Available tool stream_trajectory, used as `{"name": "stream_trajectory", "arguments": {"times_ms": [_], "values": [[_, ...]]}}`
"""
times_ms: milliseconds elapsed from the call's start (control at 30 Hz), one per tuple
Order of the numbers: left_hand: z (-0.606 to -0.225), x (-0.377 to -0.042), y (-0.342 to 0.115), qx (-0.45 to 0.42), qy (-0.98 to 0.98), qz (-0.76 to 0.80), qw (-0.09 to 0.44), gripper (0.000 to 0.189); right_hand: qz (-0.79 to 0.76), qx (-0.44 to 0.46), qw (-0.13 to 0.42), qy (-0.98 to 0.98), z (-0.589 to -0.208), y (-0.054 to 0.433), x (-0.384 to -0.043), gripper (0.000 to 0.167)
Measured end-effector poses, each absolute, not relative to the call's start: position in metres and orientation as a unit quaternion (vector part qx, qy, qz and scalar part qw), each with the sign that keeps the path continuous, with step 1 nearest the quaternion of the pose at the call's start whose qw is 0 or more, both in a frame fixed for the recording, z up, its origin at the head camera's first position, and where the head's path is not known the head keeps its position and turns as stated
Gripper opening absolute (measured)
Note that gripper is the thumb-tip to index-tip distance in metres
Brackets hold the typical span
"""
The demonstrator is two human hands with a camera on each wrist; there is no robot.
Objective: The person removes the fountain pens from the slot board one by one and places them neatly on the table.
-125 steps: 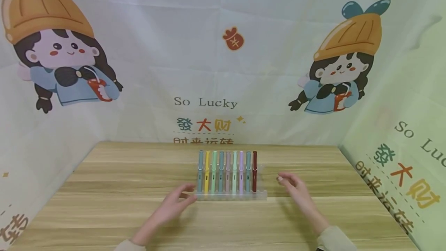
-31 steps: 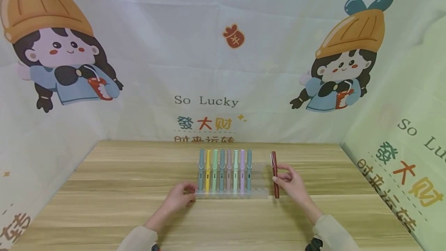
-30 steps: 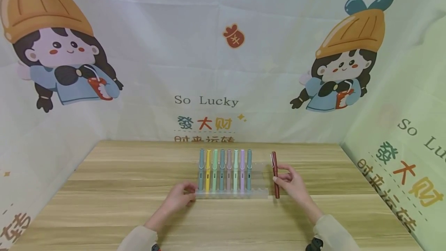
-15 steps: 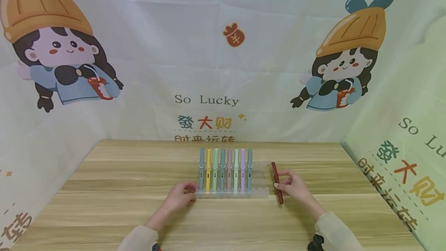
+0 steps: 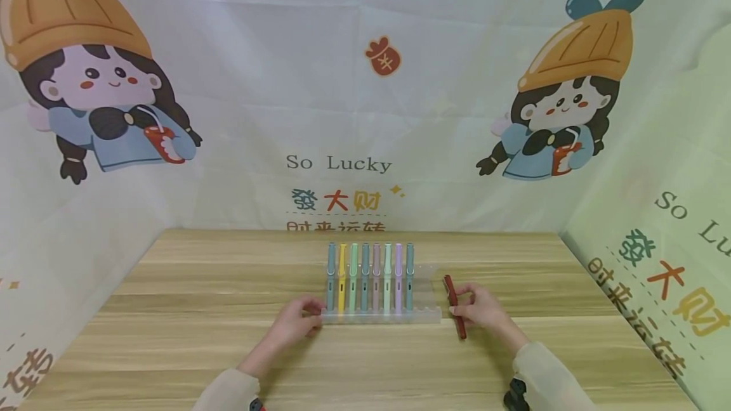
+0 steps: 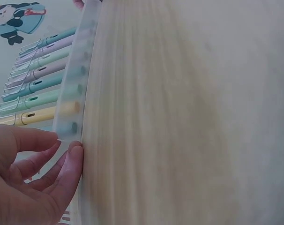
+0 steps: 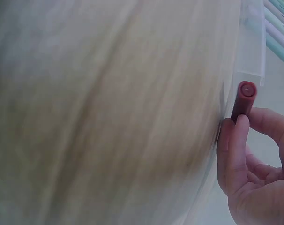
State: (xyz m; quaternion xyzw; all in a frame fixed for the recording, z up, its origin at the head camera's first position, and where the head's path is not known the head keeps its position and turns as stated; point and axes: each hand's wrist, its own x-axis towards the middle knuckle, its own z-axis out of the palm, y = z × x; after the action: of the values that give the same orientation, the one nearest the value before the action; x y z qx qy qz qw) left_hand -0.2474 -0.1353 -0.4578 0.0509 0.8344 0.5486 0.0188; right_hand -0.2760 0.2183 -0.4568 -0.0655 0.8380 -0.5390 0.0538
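Note:
My right hand [image 5: 485, 307] pinches a dark red pen [image 5: 451, 290] between thumb and fingers, just beyond the right end of a clear pen stand [image 5: 425, 316]. The pen slants, its clip end pointing away from me, low over the table. The right wrist view shows the round end of this red pen [image 7: 246, 91] beside the stand's corner. At the stand's left end, my left hand [image 5: 296, 321] holds the corner, thumb above and fingertips below, as the left wrist view shows. Several capped pens lie side by side in the stand: blue-green, yellow [image 5: 342, 287], green, mauve and lilac [image 5: 398, 287].
The stand's rightmost slots hold no pen. Wood-grain table [image 5: 365, 366] surrounds it on all sides. A printed cloth [image 5: 342, 81] with cartoon figures hangs behind the table and along both sides.
The dark red pen has left the stand's right end in my right hand, then come down and towards me, tilting. My left hand has closed onto the stand's left corner.

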Motion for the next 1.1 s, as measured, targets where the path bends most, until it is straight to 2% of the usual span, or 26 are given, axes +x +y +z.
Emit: {"name": "stream_trajectory", "arguments": {"times_ms": [200, 867, 1100], "values": [[-0.457, -0.248, -0.135, 0.054, 0.834, 0.548, 0.017, 0.017, -0.496, -0.013, 0.037, 0.868, -0.451, 0.209, -0.273, 0.037], [-0.458, -0.248, -0.135, 0.052, 0.836, 0.546, 0.017, 0.017, -0.507, -0.013, 0.03, 0.861, -0.449, 0.21, -0.271, 0.036], [-0.458, -0.249, -0.135, 0.049, 0.839, 0.542, 0.016, 0.016, -0.501, -0.043, -0.019, 0.864, -0.445, 0.21, -0.271, 0.033]]}}
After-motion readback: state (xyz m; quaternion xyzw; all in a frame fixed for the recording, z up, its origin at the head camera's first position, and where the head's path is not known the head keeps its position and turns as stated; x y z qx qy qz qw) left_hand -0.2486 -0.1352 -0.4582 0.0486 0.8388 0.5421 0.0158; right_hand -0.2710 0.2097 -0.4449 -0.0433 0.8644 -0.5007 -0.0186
